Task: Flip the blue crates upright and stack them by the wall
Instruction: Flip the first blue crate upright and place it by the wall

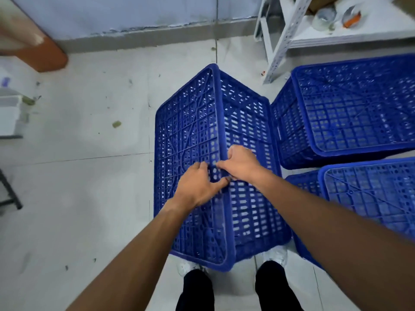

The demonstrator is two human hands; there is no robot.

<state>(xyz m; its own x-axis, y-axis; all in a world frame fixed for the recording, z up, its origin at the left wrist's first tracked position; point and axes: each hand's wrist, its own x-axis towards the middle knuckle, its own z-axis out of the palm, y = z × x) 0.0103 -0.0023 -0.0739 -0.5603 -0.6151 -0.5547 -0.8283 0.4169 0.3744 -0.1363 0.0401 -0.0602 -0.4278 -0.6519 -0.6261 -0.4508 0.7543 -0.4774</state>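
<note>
A blue perforated crate (244, 122) is tipped onto one long edge in front of me, its bottom panel facing left and a side wall facing right. Both hands hold the raised bottom edge near its middle. My left hand (197, 185) has fingers hooked through the bottom panel's holes. My right hand (241, 163) grips the same edge from the right. Two more blue crates lie upside down on the floor to the right, one farther (350, 108) and one nearer (370, 194). The wall (134, 14) runs across the top.
A white metal shelf rack (283, 37) with small items stands at the top right, close to the far crate. A brown object (45, 55) lies at the top left, a white box (9, 115) at the left edge. My feet stand just behind the tipped crate.
</note>
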